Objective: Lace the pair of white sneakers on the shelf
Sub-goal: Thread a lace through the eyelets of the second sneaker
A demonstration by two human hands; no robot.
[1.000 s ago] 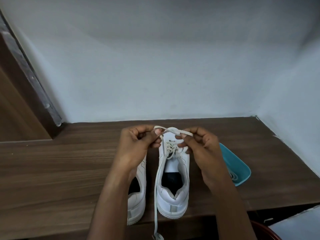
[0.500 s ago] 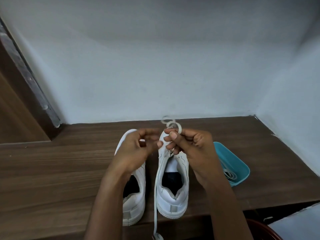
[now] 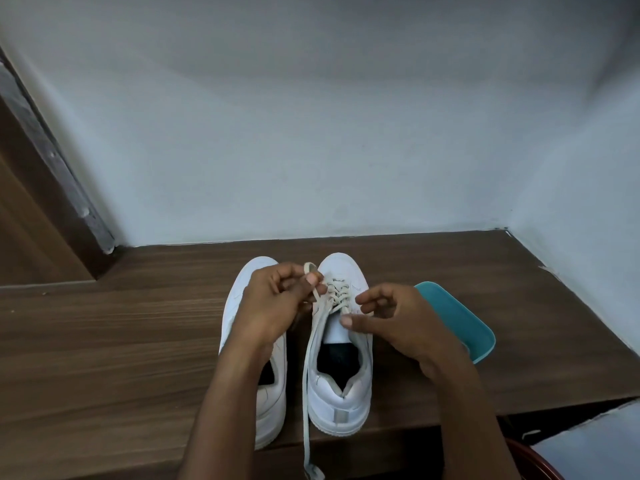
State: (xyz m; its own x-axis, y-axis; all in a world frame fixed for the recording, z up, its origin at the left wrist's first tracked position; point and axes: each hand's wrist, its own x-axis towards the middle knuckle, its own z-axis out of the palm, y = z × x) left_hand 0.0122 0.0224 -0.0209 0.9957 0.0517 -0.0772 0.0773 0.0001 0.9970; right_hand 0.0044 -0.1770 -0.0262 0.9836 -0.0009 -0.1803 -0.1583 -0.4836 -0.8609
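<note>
Two white sneakers stand side by side on the brown wooden shelf, toes toward the wall. The right sneaker has a cream lace crossed through its front eyelets; one long end trails down its left side and hangs over the shelf's front edge. My left hand pinches a loop of that lace above the gap between the toes. My right hand hovers over the right sneaker's tongue, thumb and fingers apart, holding nothing. The left sneaker is partly hidden under my left forearm and shows no lace.
A teal plastic tray lies on the shelf just right of my right hand. White walls close the shelf at the back and right. A dark wooden frame runs along the left. A reddish round rim sits below the shelf's front right.
My right hand has let go of the lace and dropped back over the tongue. My left hand now holds the lace loop alone. Both sneaker toes have come into view.
</note>
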